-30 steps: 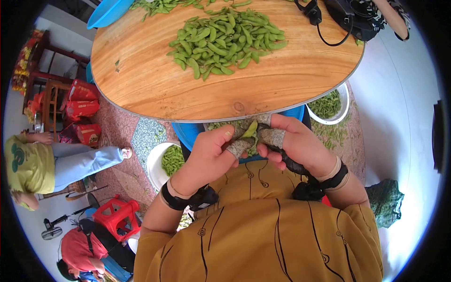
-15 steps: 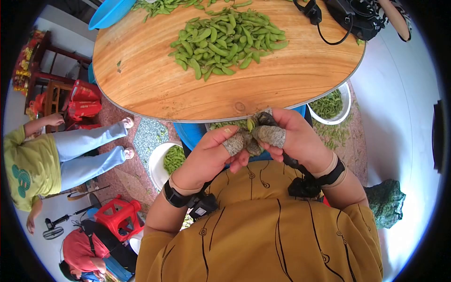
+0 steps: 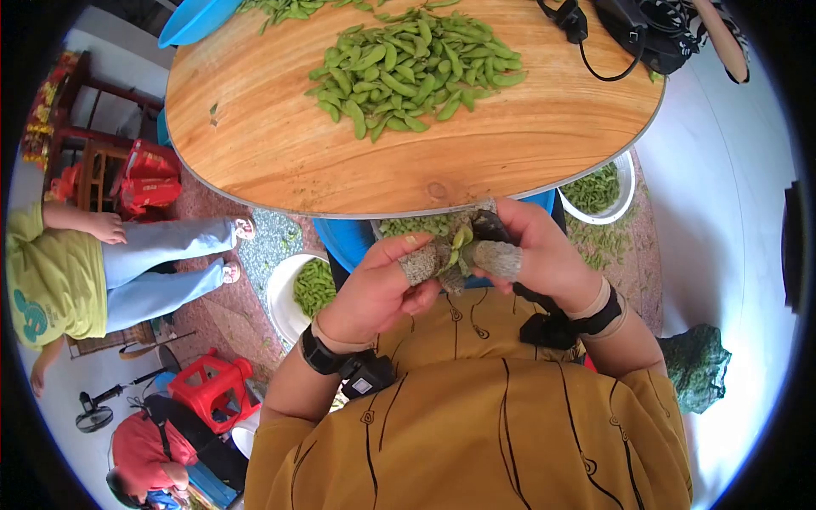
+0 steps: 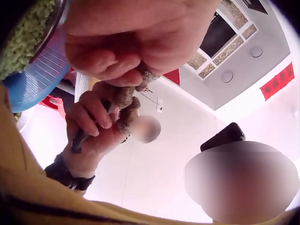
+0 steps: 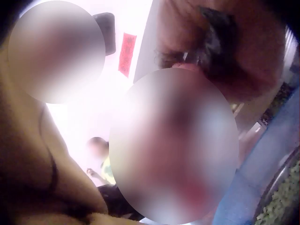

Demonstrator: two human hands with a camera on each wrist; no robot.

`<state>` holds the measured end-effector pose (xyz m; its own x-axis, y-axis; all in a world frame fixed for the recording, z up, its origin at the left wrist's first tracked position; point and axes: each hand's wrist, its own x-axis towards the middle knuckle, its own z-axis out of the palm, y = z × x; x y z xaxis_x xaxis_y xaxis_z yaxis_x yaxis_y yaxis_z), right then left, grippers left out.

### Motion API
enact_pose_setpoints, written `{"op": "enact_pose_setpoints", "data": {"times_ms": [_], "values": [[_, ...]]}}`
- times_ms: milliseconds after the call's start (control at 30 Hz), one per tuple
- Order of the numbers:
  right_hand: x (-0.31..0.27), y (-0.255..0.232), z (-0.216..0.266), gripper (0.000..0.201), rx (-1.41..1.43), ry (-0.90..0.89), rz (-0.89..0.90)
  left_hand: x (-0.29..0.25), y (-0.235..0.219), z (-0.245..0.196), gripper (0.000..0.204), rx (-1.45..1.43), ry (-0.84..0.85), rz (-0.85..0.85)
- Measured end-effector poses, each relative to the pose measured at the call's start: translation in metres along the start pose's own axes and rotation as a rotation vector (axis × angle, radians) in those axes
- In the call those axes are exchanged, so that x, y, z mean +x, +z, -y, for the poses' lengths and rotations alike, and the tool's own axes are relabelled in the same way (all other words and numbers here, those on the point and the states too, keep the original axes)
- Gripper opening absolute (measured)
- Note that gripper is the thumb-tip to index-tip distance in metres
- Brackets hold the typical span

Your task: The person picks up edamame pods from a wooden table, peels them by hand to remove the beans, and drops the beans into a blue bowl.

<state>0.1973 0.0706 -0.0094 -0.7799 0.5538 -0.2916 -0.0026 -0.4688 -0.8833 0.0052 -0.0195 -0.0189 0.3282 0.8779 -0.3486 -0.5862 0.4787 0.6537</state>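
Low in front of the table edge, my left hand (image 3: 374, 285) and right hand (image 3: 548, 259) meet in the head view. Between their fingertips both pinch a green bean pod (image 3: 461, 238), which looks split apart. Grey wrapping (image 3: 497, 259) covers the thumbs and some fingertips. A black strip (image 4: 79, 140) lies across my right palm in the left wrist view. Beneath the hands, a metal-rimmed bowl (image 4: 54, 29) holds shelled green beans (image 4: 21, 47), set over a blue basin (image 3: 336, 246). In the right wrist view, the pod is hidden and the right hand is dark.
A heap of pods (image 3: 408, 72) lies on the wooden table (image 3: 357, 178). White containers with pods stand on the floor, left (image 3: 276, 297) and right (image 3: 627, 191). Black gear (image 3: 629, 38) sits at the table's far right. Two people and a red stool (image 3: 208, 391) are at left.
The pod, whole between the fingertips a second ago, now looks split, and my thumbs have shifted apart. At left, the person in the yellow-green shirt has changed stance.
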Motion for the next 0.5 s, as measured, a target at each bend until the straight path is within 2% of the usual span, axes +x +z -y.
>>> {"op": "enact_pose_setpoints", "data": {"times_ms": [100, 167, 233, 300, 367, 433, 500], "values": [[0.000, -0.003, 0.002, 0.022, -0.122, 0.029, -0.017, -0.002, -0.001, -0.002, 0.022, 0.154, -0.011, -0.078], [0.002, -0.005, -0.001, 0.021, -0.217, -0.113, -0.007, -0.002, -0.003, -0.002, 0.021, 0.201, -0.011, -0.096], [0.005, -0.006, -0.006, 0.021, -0.305, -0.179, -0.008, -0.002, -0.005, -0.003, 0.018, 0.201, -0.119, -0.136], [0.007, -0.008, -0.010, 0.022, -0.393, -0.246, -0.006, -0.002, -0.001, -0.001, 0.015, 0.260, -0.094, -0.108], [0.007, -0.011, -0.012, 0.024, -0.834, -0.319, -0.051, -0.002, 0.001, 0.001, 0.013, 0.320, -0.071, -0.075], [0.006, -0.003, -0.009, 0.025, -0.836, -0.288, -0.068, -0.003, 0.001, 0.004, 0.012, 0.461, -0.023, -0.074], [0.005, 0.000, -0.009, 0.026, -0.836, -0.255, -0.082, -0.006, -0.003, 0.008, 0.012, 0.475, -0.033, -0.064]]}}
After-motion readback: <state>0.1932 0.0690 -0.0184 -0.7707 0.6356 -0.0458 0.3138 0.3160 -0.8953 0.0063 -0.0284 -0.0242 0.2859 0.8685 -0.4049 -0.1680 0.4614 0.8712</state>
